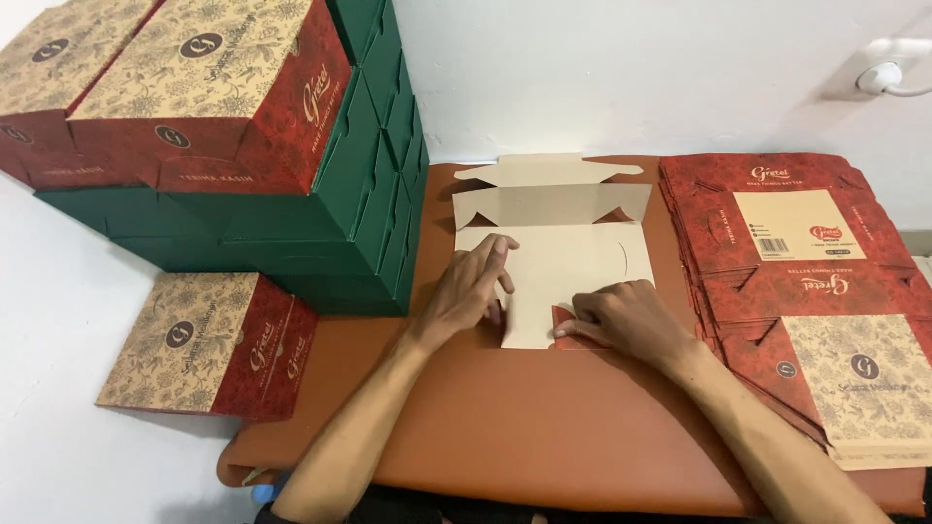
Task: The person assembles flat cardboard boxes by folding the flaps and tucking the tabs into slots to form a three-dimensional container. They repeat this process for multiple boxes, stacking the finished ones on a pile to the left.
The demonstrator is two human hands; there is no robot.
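Head view, flat box blank (pixel 553 243) (plain side up), lengthwise away from person

— How many made-up red boxes?
— Three: two (pixel 209 92) (pixel 58 87) on top of the green stack, one (pixel 209 344) below on the left.
— Unfolded ones?
— One flat sheet (pixel 553 247) lies open; beside it is a pile of flat red blanks (pixel 806 281), too tightly stacked to count.
— Green boxes (pixel 359 204)?
— Several; I can't tell exactly.
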